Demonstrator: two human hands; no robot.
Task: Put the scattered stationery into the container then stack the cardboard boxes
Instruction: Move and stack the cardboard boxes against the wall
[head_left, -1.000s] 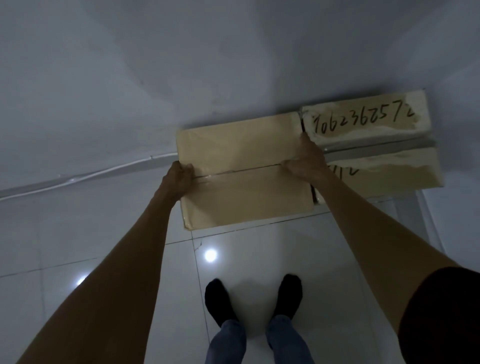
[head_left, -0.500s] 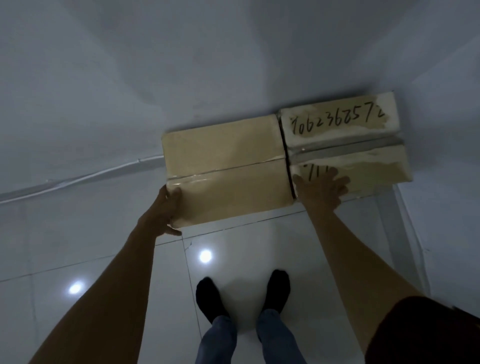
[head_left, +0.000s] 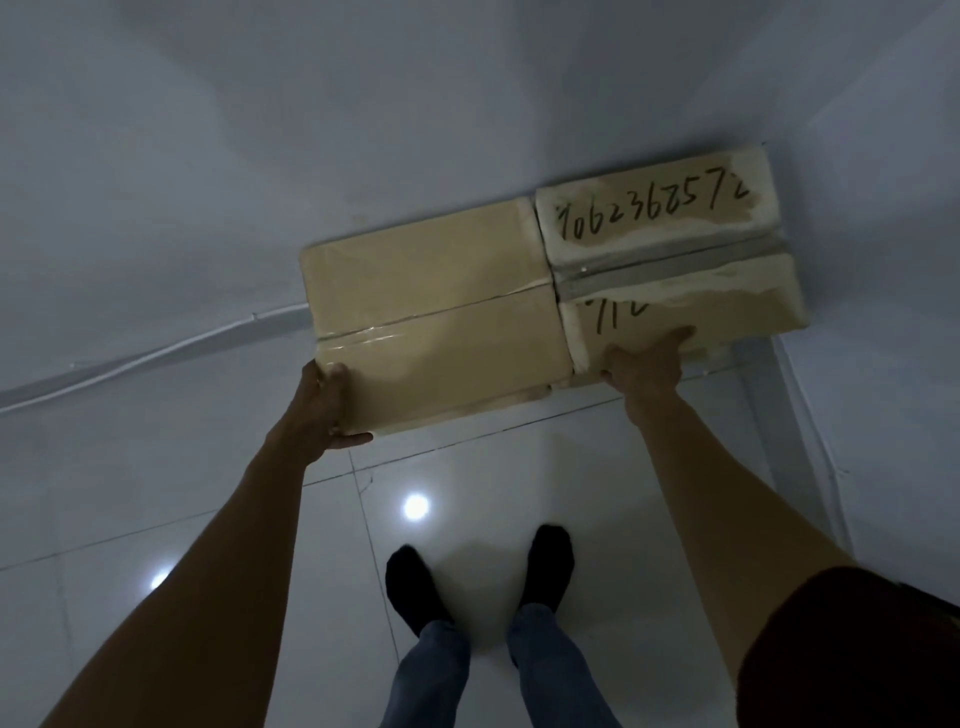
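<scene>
Two cardboard boxes stand side by side against the white wall. The plain taped box (head_left: 436, 317) is on the left. The box with handwritten digits (head_left: 670, 249) is on the right, tight against it. My left hand (head_left: 324, 405) grips the plain box at its near left corner, thumb on top and fingers underneath. My right hand (head_left: 644, 364) holds the numbered box at its near edge, with the fingers curled on its top. No stationery or container is in view.
A glossy white tiled floor (head_left: 467, 519) lies below, with my feet in black socks (head_left: 478, 571) on it. The wall corner is just right of the numbered box. A white cable (head_left: 156, 358) runs along the base of the wall.
My right hand left the seam of the plain box and came to the near edge of the numbered box. My left hand slid down to the plain box's near left corner.
</scene>
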